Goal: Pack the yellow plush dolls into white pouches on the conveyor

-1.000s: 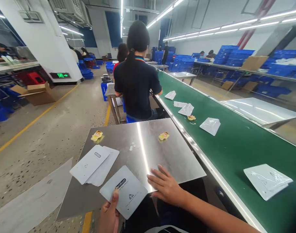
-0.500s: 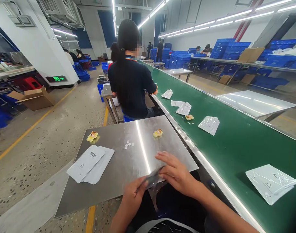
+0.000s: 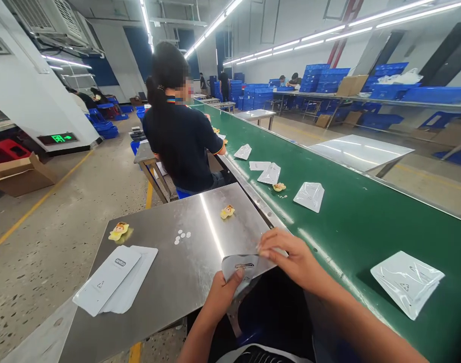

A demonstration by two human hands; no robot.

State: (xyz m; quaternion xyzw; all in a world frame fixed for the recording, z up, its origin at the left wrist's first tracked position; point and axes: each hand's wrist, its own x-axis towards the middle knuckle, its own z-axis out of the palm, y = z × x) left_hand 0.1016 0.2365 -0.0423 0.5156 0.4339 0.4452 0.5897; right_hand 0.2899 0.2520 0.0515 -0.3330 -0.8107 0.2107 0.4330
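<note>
A white printed pouch (image 3: pixel 238 264) is above the table's near edge, tilted, its dark print facing up. My left hand (image 3: pixel 223 295) grips its lower left part, thumb on top. At the pouch's upper right corner, my right hand (image 3: pixel 290 257) is closed in a pinch; its fingertips hide the exact contact. Beyond them on the metal table (image 3: pixel 158 287) lies a yellow cartoon-figure piece (image 3: pixel 227 212), with another yellow figure piece (image 3: pixel 119 231) at the far left corner. Several small white discs (image 3: pixel 182 234) lie between the two pieces. Flat white pouches (image 3: pixel 109 280) overlap at the left.
A green conveyor belt (image 3: pixel 343 232) runs along the right, carrying a filled pouch (image 3: pixel 407 283), more pouches (image 3: pixel 309 196) and a yellow figure piece (image 3: pixel 279 187). A person in a dark shirt (image 3: pixel 181 143) sits just past the table. An opened cardboard box (image 3: pixel 22 174) stands on the floor.
The pouch has turned from edge-on to showing its printed face. My right hand has shifted from over the pouch to a pinch at its right corner. The view has swung to the right.
</note>
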